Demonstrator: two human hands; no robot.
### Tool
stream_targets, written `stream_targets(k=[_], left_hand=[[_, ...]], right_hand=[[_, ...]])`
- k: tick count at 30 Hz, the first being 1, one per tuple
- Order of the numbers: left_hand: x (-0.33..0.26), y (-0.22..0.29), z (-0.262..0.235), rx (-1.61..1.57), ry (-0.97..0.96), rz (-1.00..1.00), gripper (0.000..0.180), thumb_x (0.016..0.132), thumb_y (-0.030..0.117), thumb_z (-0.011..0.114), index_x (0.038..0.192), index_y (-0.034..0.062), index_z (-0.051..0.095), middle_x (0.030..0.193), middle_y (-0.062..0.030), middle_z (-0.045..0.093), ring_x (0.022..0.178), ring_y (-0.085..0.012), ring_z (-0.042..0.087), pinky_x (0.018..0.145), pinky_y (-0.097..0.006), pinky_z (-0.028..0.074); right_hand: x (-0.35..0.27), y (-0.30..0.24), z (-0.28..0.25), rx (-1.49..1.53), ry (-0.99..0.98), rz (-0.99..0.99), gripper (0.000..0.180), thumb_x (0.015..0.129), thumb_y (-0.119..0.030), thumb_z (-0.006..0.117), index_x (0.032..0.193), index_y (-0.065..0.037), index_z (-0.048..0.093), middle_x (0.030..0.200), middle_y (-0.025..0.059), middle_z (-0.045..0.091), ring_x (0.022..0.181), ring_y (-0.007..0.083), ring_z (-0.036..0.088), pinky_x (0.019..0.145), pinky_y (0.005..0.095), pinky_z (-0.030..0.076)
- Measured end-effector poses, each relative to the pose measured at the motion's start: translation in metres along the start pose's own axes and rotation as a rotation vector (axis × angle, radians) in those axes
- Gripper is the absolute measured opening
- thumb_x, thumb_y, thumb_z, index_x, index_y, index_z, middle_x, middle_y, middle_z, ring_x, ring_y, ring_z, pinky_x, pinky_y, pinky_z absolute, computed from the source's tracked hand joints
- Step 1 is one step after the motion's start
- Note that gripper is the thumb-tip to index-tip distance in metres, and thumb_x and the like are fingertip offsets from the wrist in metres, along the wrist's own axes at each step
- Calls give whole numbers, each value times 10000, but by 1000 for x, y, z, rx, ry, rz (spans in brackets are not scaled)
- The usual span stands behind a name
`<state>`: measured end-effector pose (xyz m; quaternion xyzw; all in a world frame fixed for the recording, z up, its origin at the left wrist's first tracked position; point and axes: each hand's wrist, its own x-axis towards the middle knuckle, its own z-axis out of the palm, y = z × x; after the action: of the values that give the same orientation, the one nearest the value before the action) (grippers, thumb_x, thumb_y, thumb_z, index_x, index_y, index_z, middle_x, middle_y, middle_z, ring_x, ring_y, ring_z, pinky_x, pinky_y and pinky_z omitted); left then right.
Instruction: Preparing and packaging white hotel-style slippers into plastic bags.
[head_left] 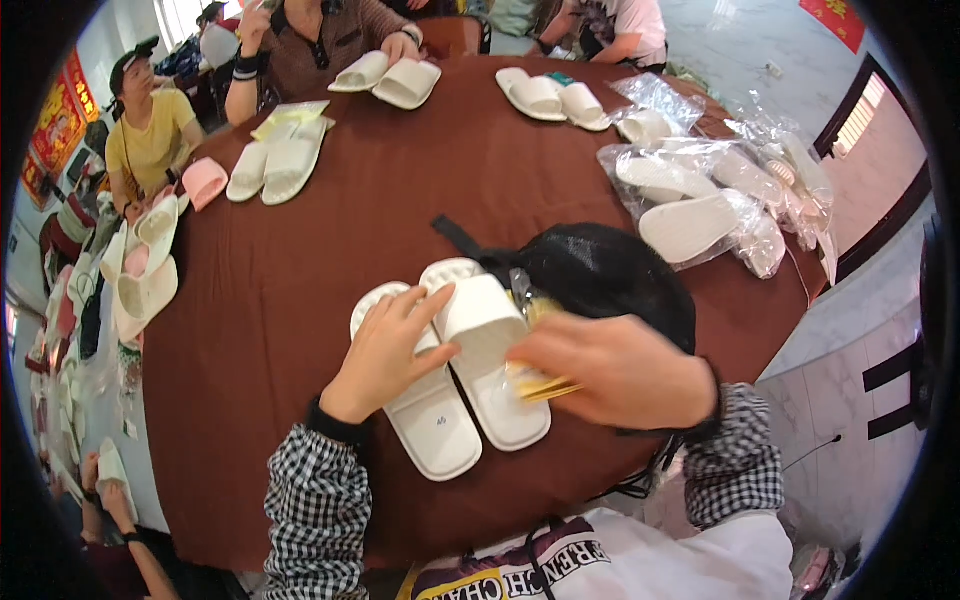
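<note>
A pair of white slide slippers lies side by side on the table in front of me. My left hand [392,350] rests over the strap of the left slipper [432,430], its fingers spread and reaching toward the right slipper [482,305]. Above the right slipper's sole, my right hand [615,368] is closed around some flat yellow pieces [545,385], smeared by motion, so their kind is unclear. A black mesh bag [600,275] lies just beyond the right hand, against the right slipper.
The brown-covered table [250,350] bears clear-bagged slippers [690,225] at the right. More white pairs [280,165] lie along its far side, beside a pink slipper [205,183]. Other people sit around it. Slippers are heaped at the far left [145,290].
</note>
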<state>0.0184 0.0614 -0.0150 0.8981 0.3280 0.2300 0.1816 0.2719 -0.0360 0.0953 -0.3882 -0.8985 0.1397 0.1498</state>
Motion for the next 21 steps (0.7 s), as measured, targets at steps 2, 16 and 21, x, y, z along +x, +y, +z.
stream_targets(k=[2, 16, 21], left_hand=[[3, 0, 2, -39, -25, -23, 670, 835, 237, 748, 1434, 76, 496, 1334, -234, 549, 1238, -391, 512, 1066, -440, 404], [4, 3, -13, -71, -78, -70, 675, 816, 259, 756, 1412, 57, 513, 1328, -220, 555, 1231, -375, 519, 1059, -437, 415], [3, -2, -7, -29, -27, -21, 661, 831, 324, 735, 1416, 108, 517, 1321, -221, 553, 1191, -384, 532, 1020, -467, 430]], right_hand=[[15, 4, 22, -132, -30, -84, 269, 802, -77, 651, 1024, -23, 509, 948, 112, 541, 766, 260, 663, 596, 348, 540], [-18, 63, 43, -57, -388, 66, 277, 841, -247, 727, 990, -42, 613, 948, 124, 622, 826, 340, 675, 673, 442, 552], [-3, 53, 28, 7, -494, 59, 272, 855, -240, 714, 1003, -32, 621, 909, 149, 657, 827, 350, 679, 673, 453, 546]])
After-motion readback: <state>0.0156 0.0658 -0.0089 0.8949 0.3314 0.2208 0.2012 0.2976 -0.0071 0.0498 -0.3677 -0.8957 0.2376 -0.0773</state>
